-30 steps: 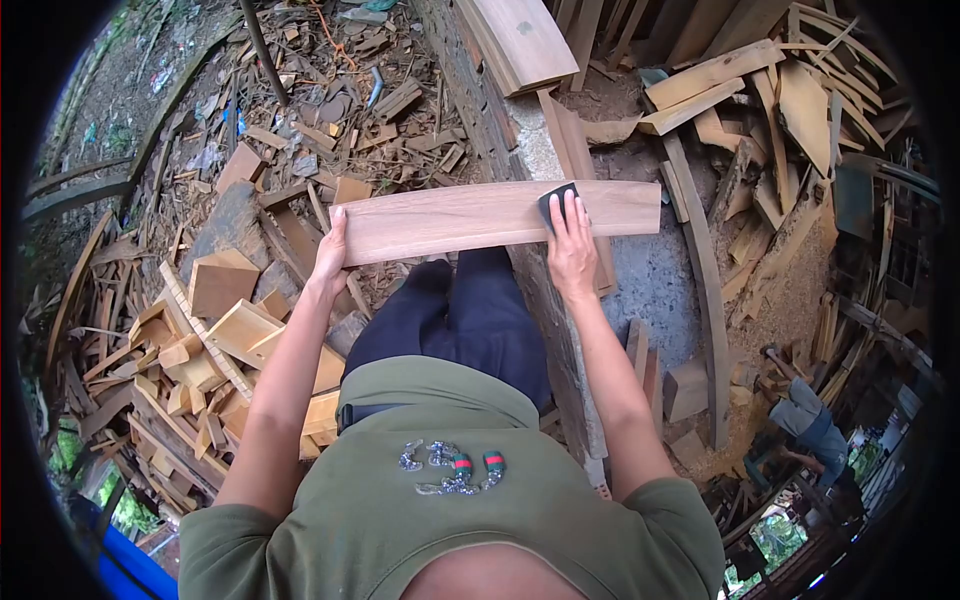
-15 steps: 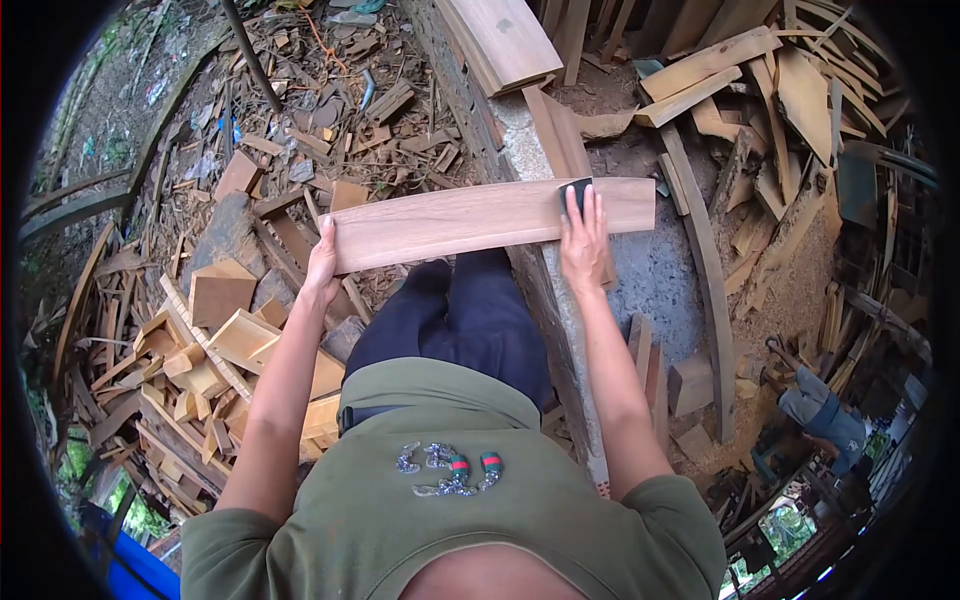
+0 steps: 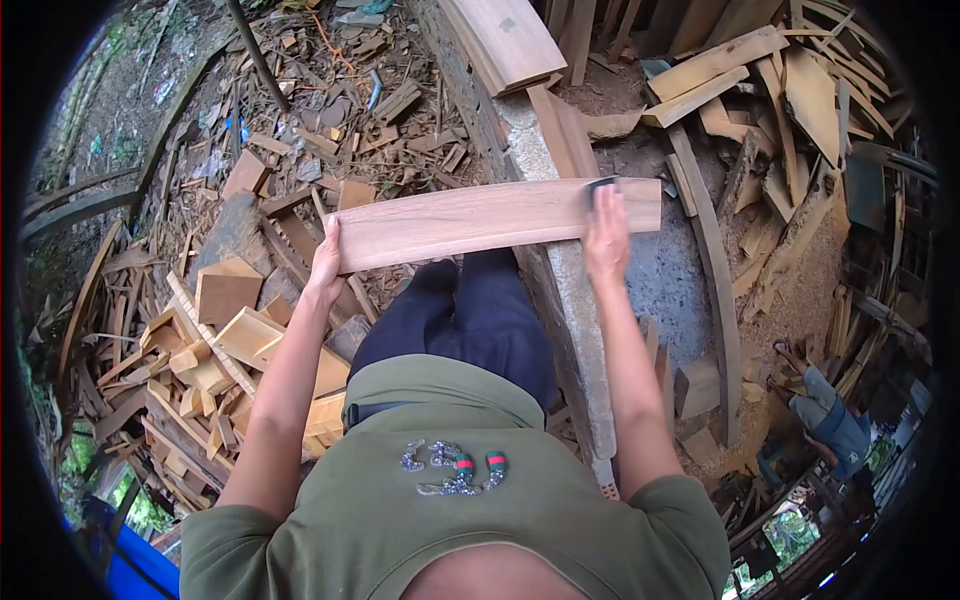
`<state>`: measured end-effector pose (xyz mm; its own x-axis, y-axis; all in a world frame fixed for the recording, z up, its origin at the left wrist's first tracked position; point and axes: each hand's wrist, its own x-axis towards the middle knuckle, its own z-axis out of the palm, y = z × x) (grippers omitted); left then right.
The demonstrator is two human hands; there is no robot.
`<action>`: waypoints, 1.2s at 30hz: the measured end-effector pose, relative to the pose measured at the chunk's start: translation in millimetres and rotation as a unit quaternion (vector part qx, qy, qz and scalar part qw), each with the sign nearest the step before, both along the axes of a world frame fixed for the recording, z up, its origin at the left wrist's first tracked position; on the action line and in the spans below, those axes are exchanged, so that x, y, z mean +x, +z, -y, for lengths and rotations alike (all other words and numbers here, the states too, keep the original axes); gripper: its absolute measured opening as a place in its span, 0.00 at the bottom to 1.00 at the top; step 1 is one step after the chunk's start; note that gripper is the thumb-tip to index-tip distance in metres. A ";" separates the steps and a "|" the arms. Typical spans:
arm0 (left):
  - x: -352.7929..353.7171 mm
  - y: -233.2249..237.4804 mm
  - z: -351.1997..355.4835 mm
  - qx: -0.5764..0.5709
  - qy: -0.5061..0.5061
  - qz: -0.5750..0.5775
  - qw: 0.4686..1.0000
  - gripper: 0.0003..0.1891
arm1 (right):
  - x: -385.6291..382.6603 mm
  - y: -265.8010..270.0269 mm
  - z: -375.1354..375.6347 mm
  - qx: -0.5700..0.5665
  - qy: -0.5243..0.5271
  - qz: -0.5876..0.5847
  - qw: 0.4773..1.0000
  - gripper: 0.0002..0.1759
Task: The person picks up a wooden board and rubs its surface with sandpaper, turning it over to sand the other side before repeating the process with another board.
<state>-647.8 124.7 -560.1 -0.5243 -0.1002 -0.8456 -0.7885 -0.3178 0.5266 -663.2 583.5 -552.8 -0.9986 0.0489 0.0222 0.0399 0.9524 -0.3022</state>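
Observation:
A long, slightly curved wooden board (image 3: 460, 222) lies crosswise in front of me, its right part over the top of a low concrete wall (image 3: 545, 180). Around the board's left end my left hand (image 3: 327, 258) is closed, thumb on the upper face. My right hand (image 3: 606, 240) presses a dark piece of sandpaper (image 3: 603, 185) flat on the board near its right end. Only the sandpaper's far edge shows past the fingers, which are blurred by motion.
Stacked planks (image 3: 510, 45) sit farther along the wall. Wood offcuts (image 3: 225, 290) heap up at left; curved slabs (image 3: 720, 75) pile at upper right. A long curved timber (image 3: 712, 270) lies right of the wall. Another person (image 3: 835, 420) is at lower right.
My right hand has slid the sandpaper a little rightward along the board, toward its right end. My left hand keeps its hold on the left end.

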 end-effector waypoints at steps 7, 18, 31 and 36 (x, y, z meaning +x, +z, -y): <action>-2.1 8.5 -3.2 0.020 0.003 0.000 1.000 0.37 | -31.3 -29.1 -36.5 0.007 -0.234 -0.002 0.972 0.27; -1.1 25.6 2.9 0.098 0.061 -0.004 0.993 0.37 | -8.9 -29.1 -4.5 -0.057 -0.199 -0.043 0.977 0.25; 3.9 41.1 3.5 0.144 0.017 -0.036 0.989 0.39 | -1.2 -26.6 44.2 -0.085 -0.063 -0.062 0.992 0.27; 4.7 30.1 10.2 0.190 0.026 -0.051 0.980 0.40 | -4.8 -23.7 102.0 -0.104 -0.072 -0.073 0.989 0.28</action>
